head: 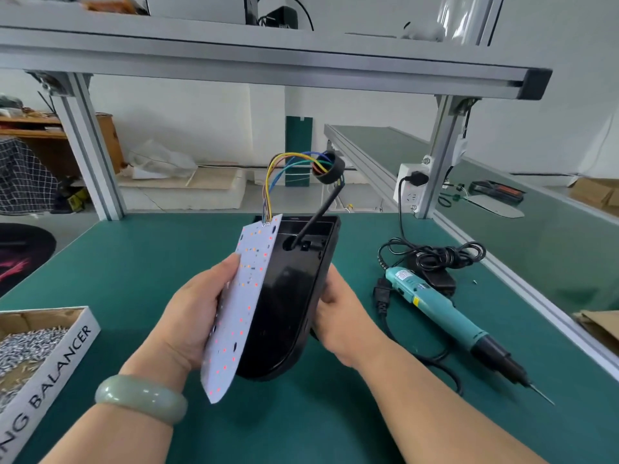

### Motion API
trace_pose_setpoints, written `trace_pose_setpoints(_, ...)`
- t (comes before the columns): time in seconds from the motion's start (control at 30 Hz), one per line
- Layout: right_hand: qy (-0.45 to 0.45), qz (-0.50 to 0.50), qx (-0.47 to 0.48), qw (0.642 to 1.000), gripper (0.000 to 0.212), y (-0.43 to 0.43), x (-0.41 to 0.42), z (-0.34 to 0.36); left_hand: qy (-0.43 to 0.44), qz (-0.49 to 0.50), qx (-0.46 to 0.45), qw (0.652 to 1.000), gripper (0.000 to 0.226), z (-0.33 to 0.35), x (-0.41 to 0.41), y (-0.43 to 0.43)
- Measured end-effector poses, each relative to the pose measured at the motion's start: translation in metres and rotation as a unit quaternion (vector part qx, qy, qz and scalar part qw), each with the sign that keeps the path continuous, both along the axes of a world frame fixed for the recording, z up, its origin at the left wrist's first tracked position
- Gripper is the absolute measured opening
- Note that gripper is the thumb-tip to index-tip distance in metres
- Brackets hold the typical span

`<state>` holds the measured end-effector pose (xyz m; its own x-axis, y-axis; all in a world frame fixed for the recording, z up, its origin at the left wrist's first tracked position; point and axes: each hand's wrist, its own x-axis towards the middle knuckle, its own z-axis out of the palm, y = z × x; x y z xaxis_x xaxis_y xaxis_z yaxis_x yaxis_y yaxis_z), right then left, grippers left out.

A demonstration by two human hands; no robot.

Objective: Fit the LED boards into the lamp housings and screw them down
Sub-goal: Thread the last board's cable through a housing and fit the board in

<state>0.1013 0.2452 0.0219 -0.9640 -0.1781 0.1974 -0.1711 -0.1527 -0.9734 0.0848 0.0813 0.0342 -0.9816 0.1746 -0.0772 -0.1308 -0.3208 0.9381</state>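
Green bench mat (134,262) under an aluminium frame, and over the middle of the table both hands have the work lifted. One white LED board (241,306), rounded at the near end, is dotted with tiny red and orange LEDs and a few holes. It stands on edge against the open side of one glossy black lamp housing (294,303). The left hand (194,316) grips the board's left edge, thumb on the face. The right hand (338,316) is wrapped round the housing's right side.

Several coloured wires (284,165) loop from the board's top through a black ring (330,167). From there one black cable (318,216) drops into a hole in the housing.

One teal electric screwdriver (445,316) lies toward the table's right edge, its cord tangled behind it. One box of screws (40,346) sits at the left edge.
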Motion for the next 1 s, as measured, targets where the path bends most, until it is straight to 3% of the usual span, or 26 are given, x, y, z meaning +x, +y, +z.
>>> trace_pose_setpoints(0.1,0.003,-0.034,0.073,0.997,0.037,0.002,-0.006,-0.004,0.031,-0.005,-0.030,0.999,0.046,0.000,0.001,0.000)
trace_pose_setpoints(0.2,-0.037,-0.086,0.124,0.988,0.023,0.004,-0.012,-0.006,0.049,-0.021,-0.047,0.997,0.045,-0.001,0.004,0.003)
trace_pose_setpoints(0.27,-0.067,-0.118,0.115,0.984,0.044,0.008,-0.016,-0.009,0.057,-0.006,-0.010,0.998,0.048,0.003,0.005,0.005)
trace_pose_setpoints(0.3,-0.041,-0.147,0.199,0.968,0.043,0.012,-0.019,-0.014,0.057,0.024,0.024,0.998,0.050,0.004,0.003,0.000)
trace_pose_setpoints(0.37,0.002,-0.183,0.425,0.887,0.028,0.016,-0.022,-0.020,0.071,0.063,0.057,0.994,0.051,0.008,0.000,-0.015)
trace_pose_setpoints(0.43,0.017,-0.204,0.576,0.792,0.034,0.017,-0.029,-0.027,0.092,0.093,0.048,0.990,0.054,0.011,0.000,-0.026)
trace_pose_setpoints(0.5,0.054,-0.227,0.645,0.728,0.040,0.012,-0.033,-0.032,0.080,0.093,0.074,0.990,0.060,0.009,0.000,-0.028)
trace_pose_setpoints(0.57,0.076,-0.225,0.669,0.704,0.038,0.007,-0.037,-0.030,0.108,0.079,0.013,0.991,0.060,0.008,0.004,-0.021)
trace_pose_setpoints(0.67,0.045,-0.153,0.641,0.751,0.018,0.013,-0.045,-0.027,0.133,0.044,-0.047,0.989,0.045,0.008,0.006,-0.013)
trace_pose_setpoints(0.73,0.052,-0.063,0.594,0.800,0.035,0.023,-0.048,-0.024,0.127,0.012,-0.038,0.991,0.043,0.006,0.004,-0.013)
trace_pose_setpoints(0.8,0.052,-0.042,0.493,0.867,0.040,0.032,-0.048,-0.013,0.127,-0.012,-0.039,0.991,0.045,0.004,0.002,-0.013)
trace_pose_setpoints(0.9,0.022,-0.125,0.402,0.907,0.035,0.043,-0.043,0.015,0.122,-0.012,-0.050,0.991,0.046,-0.001,-0.001,-0.013)
trace_pose_setpoints(0.93,0.006,-0.172,0.362,0.916,0.023,0.048,-0.043,0.023,0.120,-0.010,-0.053,0.991,0.047,-0.002,-0.002,-0.013)
trace_pose_setpoints(1.0,-0.011,-0.260,0.246,0.934,0.042,0.053,-0.038,0.044,0.125,0.002,-0.059,0.990,0.058,-0.003,-0.002,-0.012)
